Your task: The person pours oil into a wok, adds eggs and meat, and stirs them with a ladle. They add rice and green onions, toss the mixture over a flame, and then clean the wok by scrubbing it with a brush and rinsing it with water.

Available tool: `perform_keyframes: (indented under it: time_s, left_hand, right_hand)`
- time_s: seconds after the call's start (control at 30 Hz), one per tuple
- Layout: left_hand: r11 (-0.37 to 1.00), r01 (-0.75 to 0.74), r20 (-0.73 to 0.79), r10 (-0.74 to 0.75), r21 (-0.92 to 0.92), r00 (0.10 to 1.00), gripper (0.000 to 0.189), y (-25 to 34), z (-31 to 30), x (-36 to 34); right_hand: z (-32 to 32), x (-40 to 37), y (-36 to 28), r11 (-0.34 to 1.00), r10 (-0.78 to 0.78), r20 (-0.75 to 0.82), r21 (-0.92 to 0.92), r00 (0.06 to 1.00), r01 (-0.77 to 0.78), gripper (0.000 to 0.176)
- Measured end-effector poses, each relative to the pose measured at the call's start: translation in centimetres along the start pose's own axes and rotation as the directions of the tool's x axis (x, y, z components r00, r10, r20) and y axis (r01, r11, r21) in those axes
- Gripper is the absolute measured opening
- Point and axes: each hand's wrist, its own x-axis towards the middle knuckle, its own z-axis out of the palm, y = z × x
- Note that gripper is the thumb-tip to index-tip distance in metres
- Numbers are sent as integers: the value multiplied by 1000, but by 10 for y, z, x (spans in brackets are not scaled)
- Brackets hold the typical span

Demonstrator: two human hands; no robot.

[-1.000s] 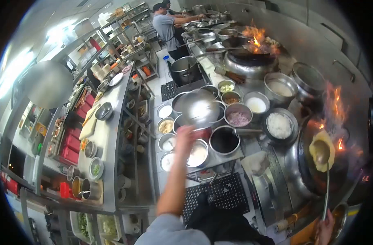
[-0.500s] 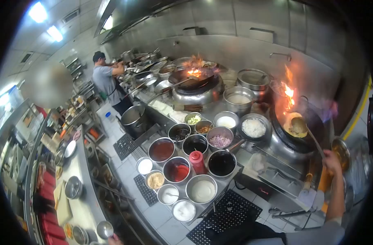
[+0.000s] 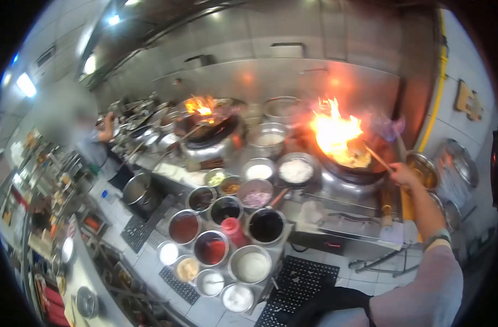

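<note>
My right hand (image 3: 404, 177) is wrapped around the handle of a ladle (image 3: 379, 159) that reaches into a wok (image 3: 336, 162) on the right burner. Tall flames (image 3: 336, 131) fill the wok and cover the ladle's bowl. Some yellowish food (image 3: 357, 158) shows at the edge of the fire. My left hand is out of view.
Pots of sauces and seasonings stand left of my arm, among them dark sauce (image 3: 266, 225) and a red squeeze bottle (image 3: 232, 230). A pan of white rice (image 3: 296, 170) is beside the burner. Another wok (image 3: 211, 131) flames further left, near a co-worker (image 3: 93, 150).
The view has swung right, so the scene sits further left. Flames in the right wok have grown larger. A hand and small metal bowl at the lower left edge have gone from view.
</note>
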Motion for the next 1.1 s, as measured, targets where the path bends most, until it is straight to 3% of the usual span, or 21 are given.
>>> perform_keyframes:
  time_s: [0.03, 0.07, 0.1, 0.13, 0.17, 0.2, 0.23, 0.33, 0.4, 0.5, 0.57, 0.6, 0.67, 0.73, 0.8, 0.9, 0.93, 1.0, 1.03, 1.07, 1.1]
  left_hand:
    - [991, -27, 185, 2, 133, 983, 47, -6, 38, -31]
    - [963, -84, 368, -16, 256, 930, 40, -13, 72, -58]
    - [885, -83, 547, -206, 457, 811, 36, -13, 112, -90]
    - [794, 50, 637, -521, 605, 568, 36, -62, 111, -90]
    - [933, -41, 846, -305, 358, 438, 33, -93, 154, -131]
    - [911, -76, 901, -383, 405, 206, 44, -106, 179, -163]
    - [898, -193, 918, -385, 396, 93, 42, -118, 203, -195]
    - [785, -337, 806, -581, 519, -112, 49, -191, 244, -267]
    - [704, -552, 770, -617, 447, -164, 58, -252, 272, -305]
    - [644, -734, 846, -499, 215, -190, 67, -362, 292, -348]
    - [447, -883, 724, -655, 142, -215, 71, -421, 300, -360]
    - [453, -880, 721, -656, 140, -223, 71, -420, 304, -366]
    - [269, -963, 584, -777, -32, -236, 66, -407, 316, -379]
    - [317, -948, 662, -711, 4, -236, 63, -444, 297, -391]
    - [229, -973, 552, -809, -18, -201, 60, -456, 298, -399]
    - [179, -983, 568, -813, 30, -131, 58, -478, 291, -405]
    - [161, -984, 569, -818, 74, -91, 58, -474, 288, -407]
    - [247, -958, 521, -843, 147, -137, 59, -425, 307, -401]
    - [234, -959, 532, -839, 161, -115, 59, -425, 295, -397]
    - [326, -907, 642, -762, 268, -84, 62, -427, 274, -395]
    - [423, -836, 738, -674, 350, -32, 65, -427, 250, -389]
  right_hand:
    - [7, 12, 1, 999, -17, -13, 36, 1000, 17, 42]
    - [14, 22, 5, 977, -122, -55, -182, 991, 110, 47]
    - [22, 47, 29, 941, -78, -63, -335, 995, 53, 50]
    - [23, 29, 13, 980, -108, -51, -176, 993, 97, 50]
    - [18, 20, 14, 993, -73, 11, -89, 997, 73, 53]
    - [2, 6, 10, 996, -38, 1, -87, 999, 38, 53]
    - [-17, -12, 3, 999, 27, 67, -49, 997, -24, 53]
    - [-46, -15, 37, 991, 110, 213, -103, 971, -89, 56]
    - [-39, 7, 76, 884, -370, -34, -321, 928, 341, 59]
    - [-30, 8, 36, 958, -133, 54, -250, 990, 142, 57]
    - [-42, 1, 39, 985, -30, 119, -166, 992, 50, 56]
    - [-57, -5, 53, 988, -65, 189, -126, 980, 89, 56]
    - [-78, -11, 61, 985, -114, 264, -93, 958, 142, 56]
    - [-84, -20, 60, 975, -23, 164, -213, 986, 58, 58]
    - [-75, -16, 64, 946, -106, 143, -292, 984, 144, 59]
    - [-52, -7, 86, 829, -339, 52, -455, 939, 324, 62]
    - [-47, -9, 83, 819, -312, 77, -484, 947, 309, 63]
    - [-43, -18, 66, 805, -302, 100, -505, 948, 310, 64]
    - [-40, -23, 55, 792, -179, 128, -569, 976, 220, 66]
    - [-35, -26, 46, 762, -57, 144, -633, 988, 137, 69]
    - [-31, -29, 44, 764, -88, 151, -624, 985, 164, 69]
